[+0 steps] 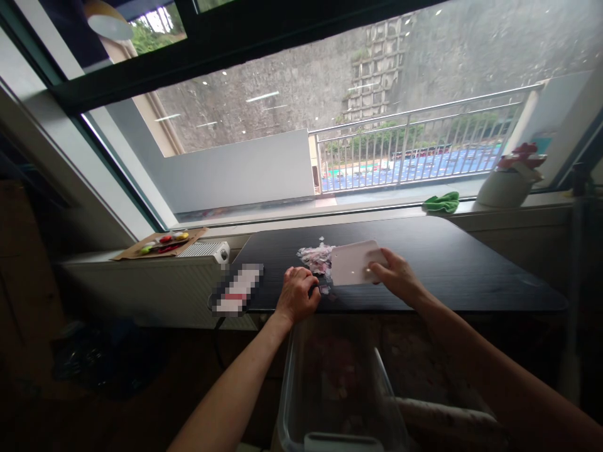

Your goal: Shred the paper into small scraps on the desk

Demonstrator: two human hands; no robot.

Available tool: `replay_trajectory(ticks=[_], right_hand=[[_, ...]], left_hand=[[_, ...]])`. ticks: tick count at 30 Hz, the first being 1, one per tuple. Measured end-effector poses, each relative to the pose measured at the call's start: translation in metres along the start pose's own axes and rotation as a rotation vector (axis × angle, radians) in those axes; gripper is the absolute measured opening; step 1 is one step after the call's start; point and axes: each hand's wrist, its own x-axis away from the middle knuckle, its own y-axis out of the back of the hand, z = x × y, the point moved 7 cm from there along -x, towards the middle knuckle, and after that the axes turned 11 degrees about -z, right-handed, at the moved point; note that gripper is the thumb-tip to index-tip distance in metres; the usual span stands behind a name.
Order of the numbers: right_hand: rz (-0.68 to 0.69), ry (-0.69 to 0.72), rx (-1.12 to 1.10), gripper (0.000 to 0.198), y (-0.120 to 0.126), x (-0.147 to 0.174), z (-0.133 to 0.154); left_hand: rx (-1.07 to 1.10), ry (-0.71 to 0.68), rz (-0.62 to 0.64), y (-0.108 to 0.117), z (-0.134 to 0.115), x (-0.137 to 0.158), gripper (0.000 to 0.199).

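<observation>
A flat, pale pinkish-white rectangular plate (355, 263) is gripped at its right end by my right hand (396, 274), thumb on the near face. Its left edge meets a small heap of torn, whitish-pink scraps (316, 256) on the dark tabletop (438, 263). Just left of and nearer than the heap, my left hand (299, 294) rests at the table's front edge with its fingers curled in. Whatever may be inside those fingers is hidden. A few loose scraps lie between that hand and the plate.
Below the table edge stands a clear plastic bin (287, 402) with dim contents. A blurred-out phone-like object (238, 289) lies at the table's left corner. Beyond are a white radiator (155, 282), a green cloth (441, 202) and a white container with a red top (506, 182) by the window.
</observation>
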Motion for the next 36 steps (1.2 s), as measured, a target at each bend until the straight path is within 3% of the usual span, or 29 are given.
replay_trajectory(ticks=[5, 14, 22, 36], right_hand=[[0.008, -0.035, -0.08, 0.029, -0.009, 0.0, -0.016], [-0.145, 0.01, 0.007, 0.027, 0.007, 0.004, -0.023], [-0.1, 0.042, -0.004, 0.027, 0.003, 0.006, -0.022], [-0.183, 0.019, 0.01, 0.021, 0.009, 0.005, -0.03]], left_hand=[[0.038, -0.02, 0.011, 0.001, -0.001, 0.001, 0.017], [0.066, -0.035, 0.012, 0.002, -0.003, 0.001, 0.016], [0.057, -0.123, 0.08, 0.001, -0.009, 0.003, 0.023], [0.049, -0.013, -0.046, 0.008, -0.001, 0.0, 0.014]])
